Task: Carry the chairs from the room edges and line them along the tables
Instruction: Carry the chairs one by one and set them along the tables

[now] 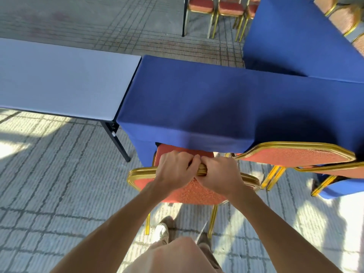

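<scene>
Both hands curl round the gold top rail (143,171) of one chair (189,194). The left hand (175,168) and the right hand (219,175) grip side by side at the rail's middle, knuckles nearly touching. The chair stands straight ahead of and below the person, neither hand nearer than the other. Its rail runs left to right, parallel to the near edge of the blue-clothed surface (216,105), and its seat (171,150) points to the far side, already partly under the hanging cloth. Any further push would likely go straight toward the far side, square to that edge. A neighbouring chair (295,157) sits just to the right along the same edge, and the bare grey surface (59,75) lies to the left.
</scene>
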A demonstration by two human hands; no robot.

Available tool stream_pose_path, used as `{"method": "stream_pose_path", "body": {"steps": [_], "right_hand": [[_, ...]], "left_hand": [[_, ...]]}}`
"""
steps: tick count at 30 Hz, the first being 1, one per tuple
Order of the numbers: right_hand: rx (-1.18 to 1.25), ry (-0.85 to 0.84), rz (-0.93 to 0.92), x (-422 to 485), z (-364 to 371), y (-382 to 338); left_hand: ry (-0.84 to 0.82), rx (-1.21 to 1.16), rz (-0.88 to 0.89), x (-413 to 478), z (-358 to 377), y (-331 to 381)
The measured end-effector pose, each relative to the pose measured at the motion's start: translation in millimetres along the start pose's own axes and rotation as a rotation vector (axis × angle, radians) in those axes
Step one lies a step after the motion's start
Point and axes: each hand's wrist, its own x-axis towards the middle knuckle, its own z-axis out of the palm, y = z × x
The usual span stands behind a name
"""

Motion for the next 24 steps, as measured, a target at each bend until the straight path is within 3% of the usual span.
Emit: {"method": "stream_pose_path", "body": {"steps": [7, 24], "right_hand": [[0.153, -0.234, -0.098, 16.8, 4.1, 25.0], [0.132, -0.255, -0.020, 68.3, 4.2, 44.8]], "left_hand": [[0.078, 0.080, -0.124, 10.5, 10.9, 4.8], [0.177, 0.203, -0.126, 57.4, 14.0, -1.9]]}}
